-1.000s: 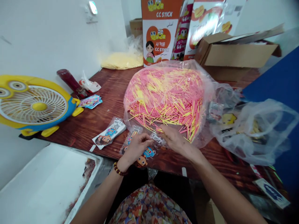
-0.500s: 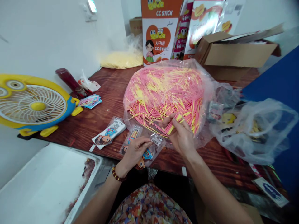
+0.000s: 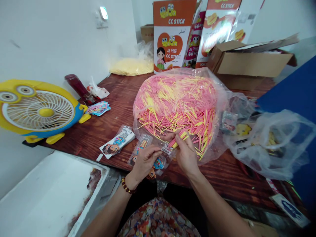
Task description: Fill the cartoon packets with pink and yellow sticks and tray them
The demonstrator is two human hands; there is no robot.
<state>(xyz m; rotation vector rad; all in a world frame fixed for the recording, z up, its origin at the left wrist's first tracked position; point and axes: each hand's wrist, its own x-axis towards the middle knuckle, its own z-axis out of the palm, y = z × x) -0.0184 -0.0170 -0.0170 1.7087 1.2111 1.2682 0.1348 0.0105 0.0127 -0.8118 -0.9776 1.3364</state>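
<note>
My left hand (image 3: 146, 161) pinches the upper edge of a clear printed packet (image 3: 160, 164) over the table's front edge. My right hand (image 3: 185, 151) is closed around a small bundle of pink and yellow sticks (image 3: 179, 138), whose ends lie close to the packet's top. Behind both hands spreads a large clear bag (image 3: 175, 102) full of loose pink and yellow sticks. Another clear packet (image 3: 142, 144) lies partly under my left hand. To its left rests a stack of printed packets (image 3: 117, 143).
A yellow and blue fan (image 3: 45, 112) stands at the left, near a dark red bottle (image 3: 76, 86) and small cards (image 3: 98, 108). Printed cartons (image 3: 170, 42) and an open cardboard box (image 3: 251, 64) stand behind. A white plastic bag (image 3: 269, 141) is at the right.
My right hand has moved left and down with the sticks, closer to the packet in my left hand. The whole view has shifted slightly.
</note>
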